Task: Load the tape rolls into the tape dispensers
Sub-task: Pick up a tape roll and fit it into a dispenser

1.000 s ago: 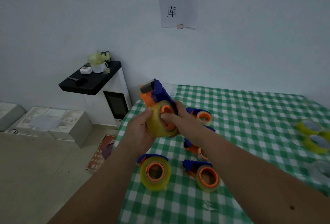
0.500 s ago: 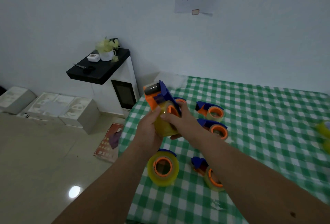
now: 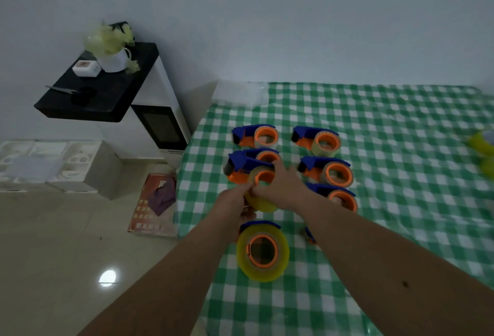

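Both hands hold one blue and orange tape dispenser (image 3: 242, 168) with a yellowish tape roll (image 3: 263, 202) on its orange hub, low over the table's left side. My left hand (image 3: 234, 206) grips the roll from the left and below. My right hand (image 3: 280, 187) grips it from the right, fingers by the hub. Several more loaded dispensers lie on the green checked tablecloth (image 3: 387, 175): one at the back left (image 3: 255, 136), one at the back right (image 3: 318, 140), one in the middle right (image 3: 327, 171), one near my right wrist (image 3: 338, 195). A big yellow loaded roll (image 3: 263, 252) lies nearest me.
Loose yellow tape rolls (image 3: 483, 143) lie at the table's right edge. A white cabinet with a black top (image 3: 107, 89) carrying a mug and scissors stands left of the table. White boxes (image 3: 53, 164) and a red booklet (image 3: 152, 204) are on the floor.
Both hands have lowered the dispenser with its roll from mid-air down toward the table among the others. The head has tilted down, so the wall notice has left the view.
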